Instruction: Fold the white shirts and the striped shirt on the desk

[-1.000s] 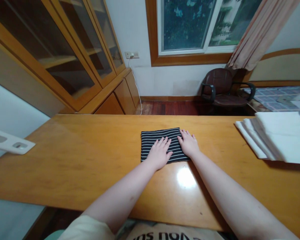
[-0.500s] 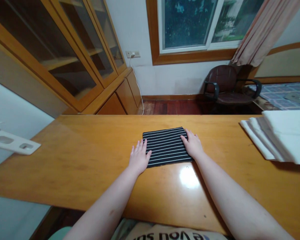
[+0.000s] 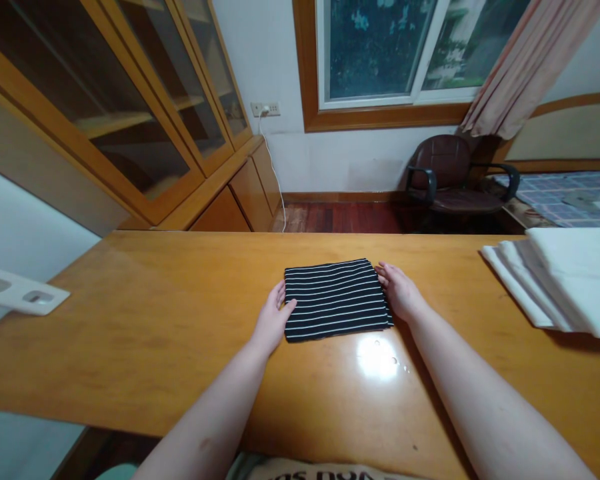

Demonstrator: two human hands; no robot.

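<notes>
A folded black cloth with thin white stripes (image 3: pixel 336 300) lies flat on the wooden table (image 3: pixel 180 320), its layers showing along the right edge. My left hand (image 3: pixel 273 320) holds its left edge, thumb on top and fingers down along the side. At the opposite edge is my right hand (image 3: pixel 401 292), fingers stretched out beside the cloth and the palm facing it. The right thumb is hard to make out.
Folded white and grey cloths (image 3: pixel 575 280) are stacked at the table's right end. On the left is a white slotted piece (image 3: pixel 23 290). Beyond the table stand a glass-fronted cabinet (image 3: pixel 170 193) and a brown armchair (image 3: pixel 445 173).
Both hands have slid outward from the cloth's top to its side edges. The right hand has come off the top surface; only the left thumb still rests on it.
</notes>
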